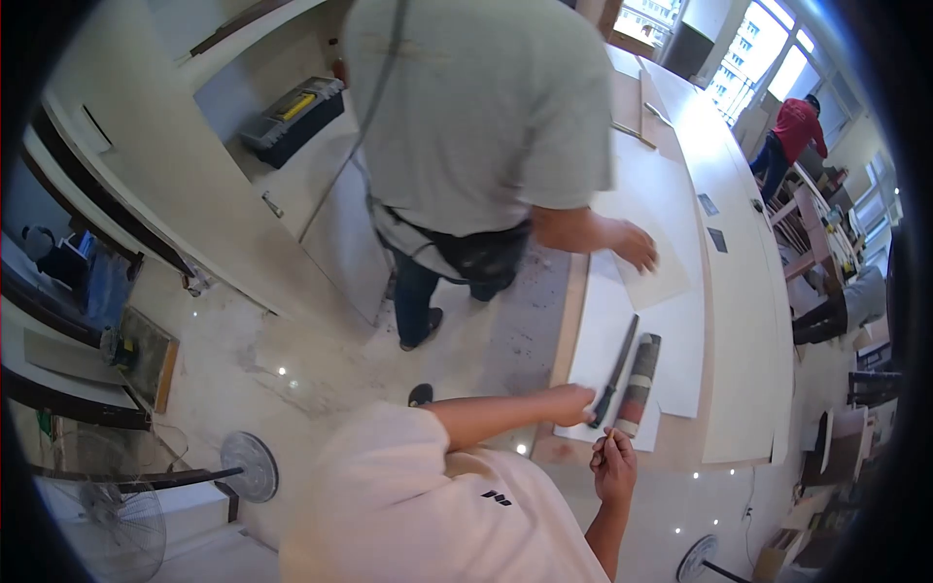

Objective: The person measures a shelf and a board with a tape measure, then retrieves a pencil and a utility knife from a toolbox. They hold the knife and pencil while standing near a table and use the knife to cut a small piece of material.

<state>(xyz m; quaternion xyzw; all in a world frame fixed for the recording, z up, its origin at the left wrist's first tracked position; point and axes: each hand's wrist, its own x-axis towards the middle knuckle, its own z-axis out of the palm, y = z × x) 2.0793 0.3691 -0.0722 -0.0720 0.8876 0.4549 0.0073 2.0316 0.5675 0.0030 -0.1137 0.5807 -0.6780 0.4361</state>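
My left hand [568, 404] is closed over the near edge of the white-topped table [671, 384], beside the handle end of a long, dark, tapering tool [616, 369]. What its fingers hold, if anything, is hidden. My right hand [613, 468] is closed in a pinch by the near end of a rolled tube [639, 384] with grey, pale and reddish bands. Too small to name is whatever lies between those fingertips. Tool and tube lie nearly parallel on a white sheet.
A co-worker in a grey shirt [476, 117] stands ahead, one hand [634, 245] over a pale sheet [666, 277]. A toolbox [292, 121] sits on a shelf. Fans [107, 505] stand on the left. Another person in red [795, 131] bends at the far right.
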